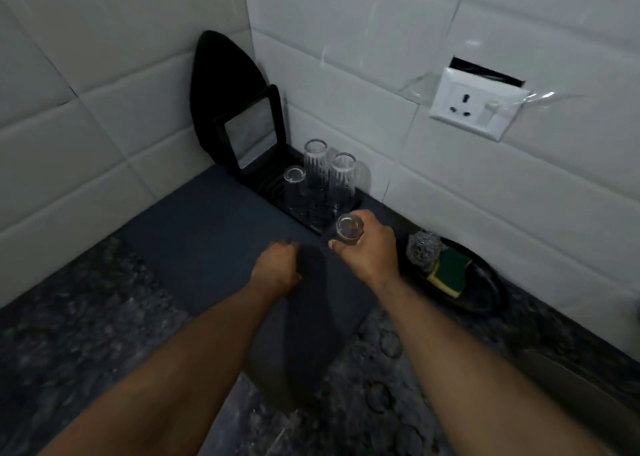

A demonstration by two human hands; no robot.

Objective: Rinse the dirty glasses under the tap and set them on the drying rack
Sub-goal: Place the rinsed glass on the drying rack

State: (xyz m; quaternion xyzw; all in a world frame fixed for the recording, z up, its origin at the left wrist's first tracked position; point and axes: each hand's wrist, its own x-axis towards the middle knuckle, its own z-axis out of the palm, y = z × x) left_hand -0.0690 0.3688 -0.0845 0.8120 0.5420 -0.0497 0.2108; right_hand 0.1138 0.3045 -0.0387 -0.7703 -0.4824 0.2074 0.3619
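R hand [369, 251]: my fingers wrapped round a glass [349, 227], just beside drying rack [311, 213] near edge.
L hand [277, 265]: fingers curled, holding nothing, on counter [69, 334] near rack.
Rack: three glasses [320, 175] upside down.

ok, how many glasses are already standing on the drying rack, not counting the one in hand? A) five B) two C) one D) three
D: three clear glasses stand upside down on the black drying rack in the corner, while the right hand grips a fourth glass near the rack's front edge.
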